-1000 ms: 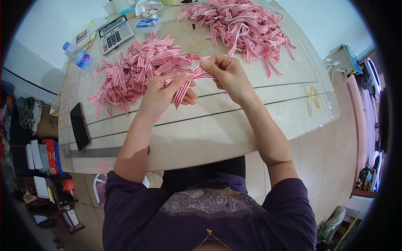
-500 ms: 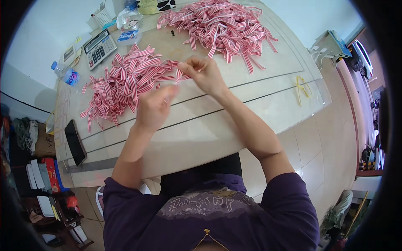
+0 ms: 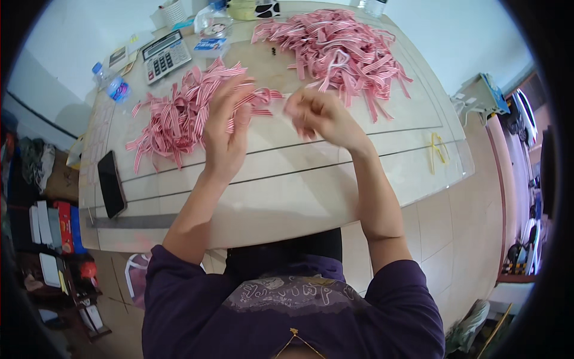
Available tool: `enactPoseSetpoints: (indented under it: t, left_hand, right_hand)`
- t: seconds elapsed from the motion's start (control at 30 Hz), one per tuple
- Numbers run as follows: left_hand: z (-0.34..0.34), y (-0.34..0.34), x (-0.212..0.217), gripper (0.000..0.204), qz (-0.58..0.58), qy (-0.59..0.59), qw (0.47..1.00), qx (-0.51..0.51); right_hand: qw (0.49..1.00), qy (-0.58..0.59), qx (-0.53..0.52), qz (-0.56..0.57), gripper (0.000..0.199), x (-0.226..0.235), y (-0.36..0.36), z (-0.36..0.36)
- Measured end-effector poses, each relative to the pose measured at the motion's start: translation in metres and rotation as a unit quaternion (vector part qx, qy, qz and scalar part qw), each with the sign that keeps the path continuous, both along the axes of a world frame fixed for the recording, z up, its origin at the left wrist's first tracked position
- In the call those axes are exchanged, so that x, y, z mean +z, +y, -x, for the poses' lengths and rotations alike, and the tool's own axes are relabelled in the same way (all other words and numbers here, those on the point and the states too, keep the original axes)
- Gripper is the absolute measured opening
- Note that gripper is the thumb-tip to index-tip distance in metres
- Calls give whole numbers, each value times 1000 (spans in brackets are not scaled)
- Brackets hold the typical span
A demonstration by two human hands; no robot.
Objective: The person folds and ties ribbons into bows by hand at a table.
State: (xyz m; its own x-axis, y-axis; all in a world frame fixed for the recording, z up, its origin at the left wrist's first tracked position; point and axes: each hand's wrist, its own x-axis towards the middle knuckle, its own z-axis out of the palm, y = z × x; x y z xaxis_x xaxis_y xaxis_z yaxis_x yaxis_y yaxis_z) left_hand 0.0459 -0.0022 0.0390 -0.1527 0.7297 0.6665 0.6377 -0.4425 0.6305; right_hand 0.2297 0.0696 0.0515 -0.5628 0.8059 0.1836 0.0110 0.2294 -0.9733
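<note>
Fingers spread and thumb apart, my left hand [image 3: 227, 128] is raised over the right side of the nearer pile of red-and-white striped ribbon pieces [image 3: 176, 122]. It holds nothing that I can see. My right hand [image 3: 326, 116] hangs over the table between the two piles, its fingers curled and blurred by motion. Whether anything is in them cannot be made out. A few ribbon ends [image 3: 263, 103] reach out from the nearer pile between my hands. Farther back lies a larger pile of the same striped ribbon [image 3: 341, 48].
Left of the nearer pile are a calculator [image 3: 165, 57], a water bottle [image 3: 112, 82] and a phone [image 3: 112, 184]. A blue-and-white packet [image 3: 210, 46] lies behind. Yellow ties [image 3: 438, 152] rest near the right edge of the table [image 3: 400, 173].
My hands have moved apart; the left has opened, and the right has left the ribbon it was pinching. The view has shifted slightly.
</note>
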Motion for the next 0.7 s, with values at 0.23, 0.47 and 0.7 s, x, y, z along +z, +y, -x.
enactPoseSetpoints:
  t: [0.23,0.47,0.7]
  left_hand:
    - [37,-8,-25,31,350,-412,614,-574]
    - [29,-1,-29,32,253,-572,666,-407]
    - [15,-4,-9,27,184,-670,624,-358]
  right_hand:
    - [966,28,208,150,5,17,-23,25]
    - [946,84,219,225,6,-12,4,-1]
    - [916,193,228,268,7,-37,12,-8]
